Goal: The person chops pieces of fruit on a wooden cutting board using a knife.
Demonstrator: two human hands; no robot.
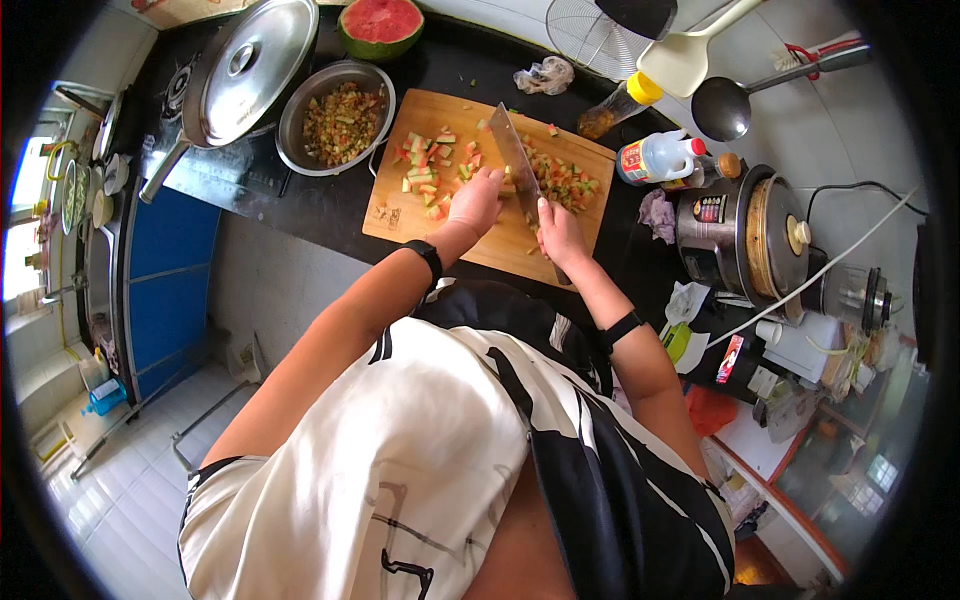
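A wooden cutting board [480, 251] lies on the black counter before me. My right hand [561, 234] grips a cleaver [514, 154] by its handle, the blade pointing away from me over the board. Just left of the blade is my left hand [478, 199], fingers bent down at a few rind pieces, partly hiding them; I cannot tell whether it grips any. Larger chunks of watermelon rind [421, 178] with pink flesh lie on the board's left part. Finely chopped rind [566, 184] is heaped right of the blade.
Left of the board stands a metal bowl [285, 139] of chopped rind, beside a lidded pan [255, 71]. A cut watermelon half [381, 30] sits behind. To the right are a yellow-capped bottle [616, 109], a plastic jug [652, 159], a crumpled cloth [658, 216] and an electric cooker [712, 225].
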